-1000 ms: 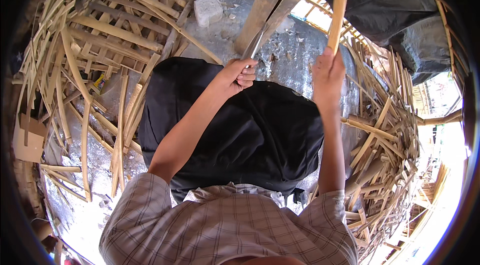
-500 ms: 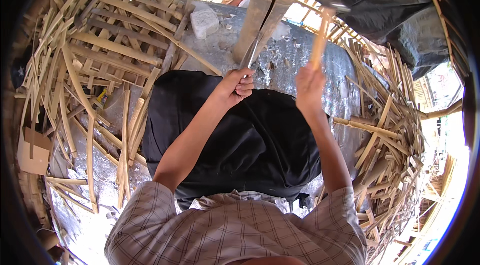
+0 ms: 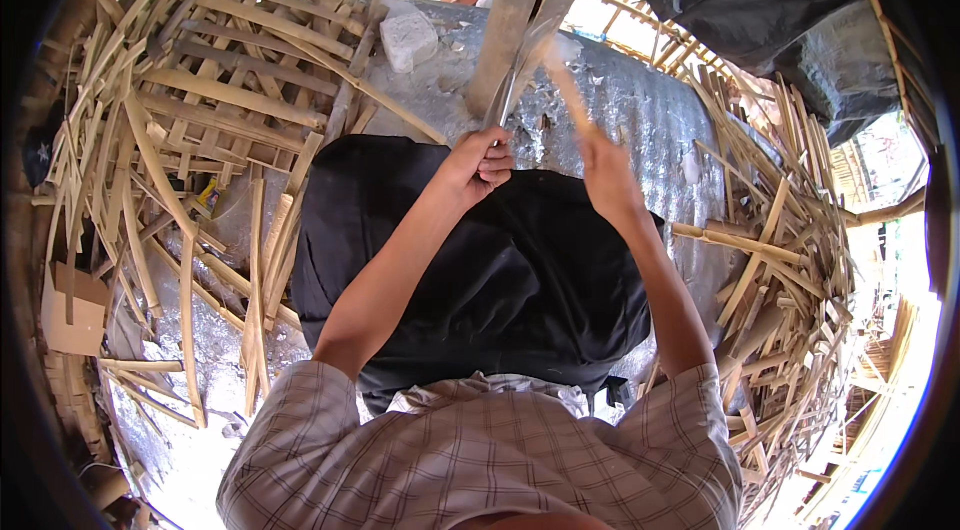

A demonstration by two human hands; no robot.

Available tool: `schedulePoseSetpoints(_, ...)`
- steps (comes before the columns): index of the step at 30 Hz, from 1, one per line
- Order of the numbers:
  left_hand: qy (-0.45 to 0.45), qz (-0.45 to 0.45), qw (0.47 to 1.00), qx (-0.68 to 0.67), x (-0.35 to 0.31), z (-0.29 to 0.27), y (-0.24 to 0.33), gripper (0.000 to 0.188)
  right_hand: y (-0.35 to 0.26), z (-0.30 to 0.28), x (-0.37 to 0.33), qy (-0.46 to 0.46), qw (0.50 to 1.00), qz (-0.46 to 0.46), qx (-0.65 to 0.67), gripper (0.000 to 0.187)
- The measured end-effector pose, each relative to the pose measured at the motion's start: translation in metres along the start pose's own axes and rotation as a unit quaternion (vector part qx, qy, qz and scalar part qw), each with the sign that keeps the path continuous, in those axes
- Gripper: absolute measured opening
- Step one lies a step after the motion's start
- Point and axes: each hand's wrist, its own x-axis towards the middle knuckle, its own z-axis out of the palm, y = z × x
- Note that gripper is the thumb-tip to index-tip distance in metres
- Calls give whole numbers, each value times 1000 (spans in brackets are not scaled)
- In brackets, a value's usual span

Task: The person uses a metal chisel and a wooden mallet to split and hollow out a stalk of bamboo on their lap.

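My left hand (image 3: 480, 165) is closed round a metal chisel (image 3: 507, 100), which points away from me toward the dark gap in an upright bamboo pole (image 3: 512, 10). The handle end of the chisel is hidden in my fist. My right hand (image 3: 608, 175) grips the wooden handle of a hammer (image 3: 570, 98). Motion blurs the hammer; its head lies close to the pole and the chisel's far part, but whether it touches cannot be made out. Both forearms reach over black cloth (image 3: 470, 270) across my lap.
Bamboo strips (image 3: 185, 260) and a bamboo lattice (image 3: 250, 60) lie at left. A pale stone block (image 3: 408, 42) rests on the grey sheet (image 3: 640, 95). More split bamboo (image 3: 770, 260) is heaped at right. A cardboard box (image 3: 75, 310) stands far left; black plastic (image 3: 760, 10) hangs upper right.
My right hand has swung the hammer leftward, from a raised position right of the pole to beside it. My left hand keeps the chisel in nearly the same place.
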Motion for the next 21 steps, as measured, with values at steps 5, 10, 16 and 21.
schedulePoseSetpoints(5, 17, 10, 1000, -3, -5, -13, -5, 28, -64, -60, 14, -111, 992, 57, -10, 41)
schedulePoseSetpoints(10, 13, 24, 1000, 7, -7, -10, -4, 29, -86, -53, 1, 79, 963, -94, 241, 28)
schedulePoseSetpoints(16, 23, 11, 1000, 9, -1, 1, -6, 29, 49, -5, -3, -127, 950, 4, -284, 43)
schedulePoseSetpoints(21, 14, -4, 1000, 5, -6, -6, -4, 29, 5, -28, -21, -43, 980, 43, -192, 48)
